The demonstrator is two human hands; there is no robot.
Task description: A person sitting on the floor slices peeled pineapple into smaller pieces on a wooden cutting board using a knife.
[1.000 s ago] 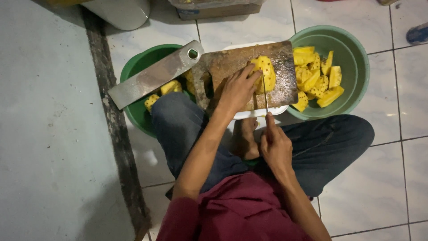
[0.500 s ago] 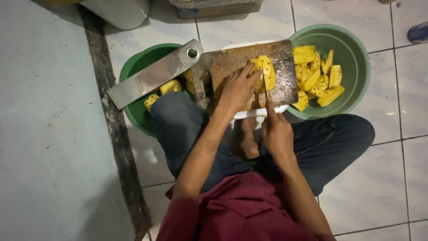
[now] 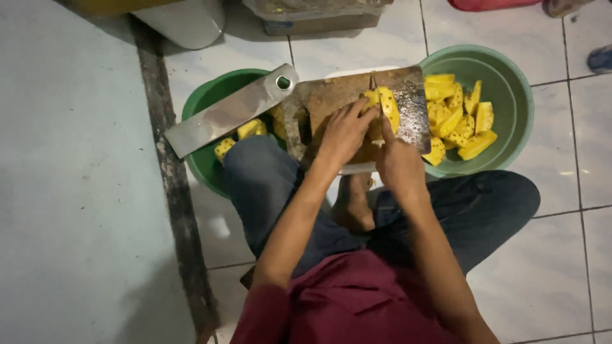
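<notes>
A peeled yellow pineapple (image 3: 387, 105) lies on a worn wooden cutting board (image 3: 331, 95) in front of my crossed legs. My left hand (image 3: 344, 130) rests on the fruit and holds it against the board. My right hand (image 3: 398, 162) grips a small knife (image 3: 374, 86) whose blade runs along the pineapple, tip pointing away from me. A large cleaver (image 3: 229, 111) lies flat across the dark green basin (image 3: 204, 105) on the left, its blade end resting by the board.
The dark green basin holds a few pineapple pieces (image 3: 252, 129). A pale green basin (image 3: 503, 76) at the right holds several cut pineapple wedges (image 3: 459, 121). A white container (image 3: 185, 19) and a box (image 3: 319, 19) stand beyond on the tiled floor. A dark raised strip (image 3: 175, 191) runs along the left.
My right hand has moved forward from my lap up to the board, bringing the knife onto the pineapple. My left hand stays on the fruit.
</notes>
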